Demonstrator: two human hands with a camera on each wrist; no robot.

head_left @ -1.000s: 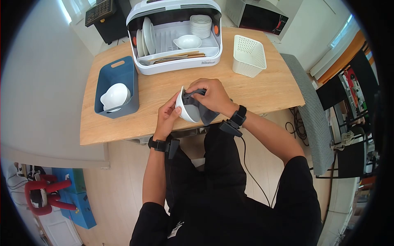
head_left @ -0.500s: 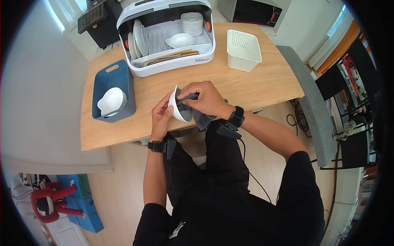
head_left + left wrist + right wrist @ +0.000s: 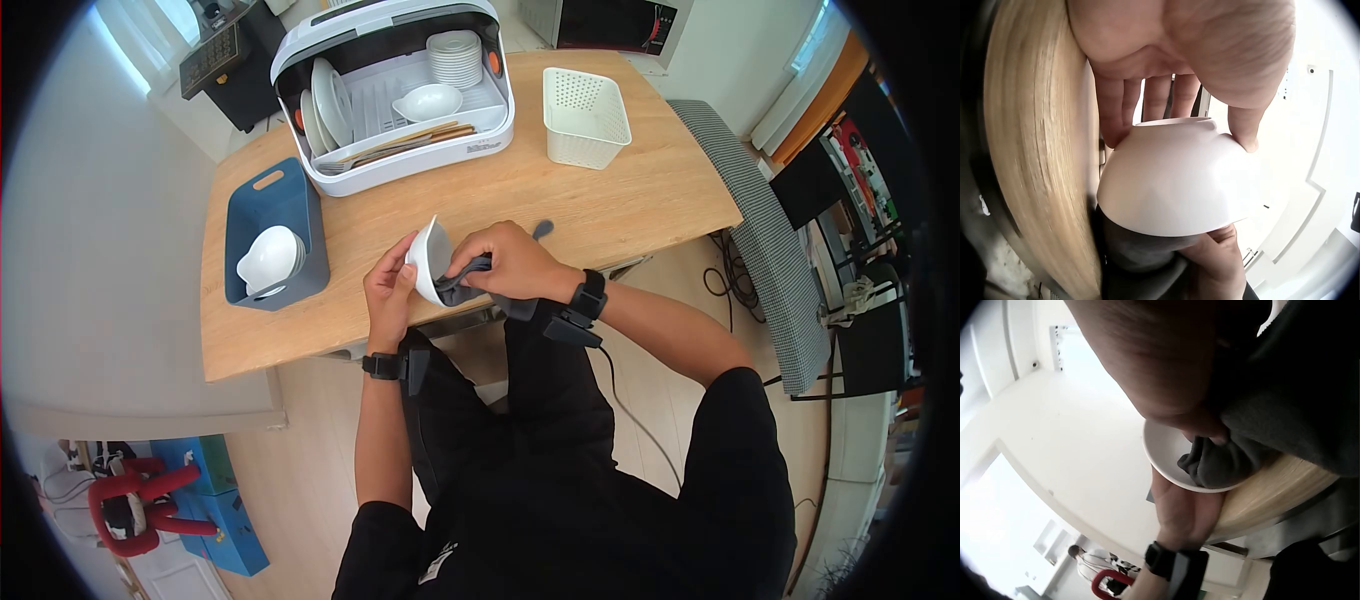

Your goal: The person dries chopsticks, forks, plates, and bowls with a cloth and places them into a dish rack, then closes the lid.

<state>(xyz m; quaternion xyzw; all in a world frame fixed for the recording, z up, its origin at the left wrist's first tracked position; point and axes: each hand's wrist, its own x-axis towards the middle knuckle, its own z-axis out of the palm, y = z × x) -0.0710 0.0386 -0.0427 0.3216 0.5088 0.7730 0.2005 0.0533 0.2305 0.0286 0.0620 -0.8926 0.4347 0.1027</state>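
Observation:
My left hand (image 3: 388, 285) holds a white bowl (image 3: 418, 262) tipped on its side above the table's front edge, its opening toward the right. In the left wrist view, thumb and fingers grip the bowl (image 3: 1172, 181) from opposite sides near its rim. My right hand (image 3: 512, 262) pinches a dark grey cloth (image 3: 458, 292). Bunched cloth (image 3: 1216, 465) lies against the bowl's inner wall in the right wrist view, at the lower part of the opening. The rest of the cloth hangs below and behind the right hand.
A blue basket (image 3: 318, 235) with stacked white bowls (image 3: 270, 255) stands at the left of the wooden table (image 3: 640, 205). At the back, an open dish rack (image 3: 420, 160) holds plates, small dishes, a bowl and cutlery. A cream perforated basket (image 3: 590, 145) sits at the right.
My right hand has moved the cloth from the upper inside of the bowl down toward its lower rim. The left hand keeps its hold on the bowl. The head view has shifted slightly.

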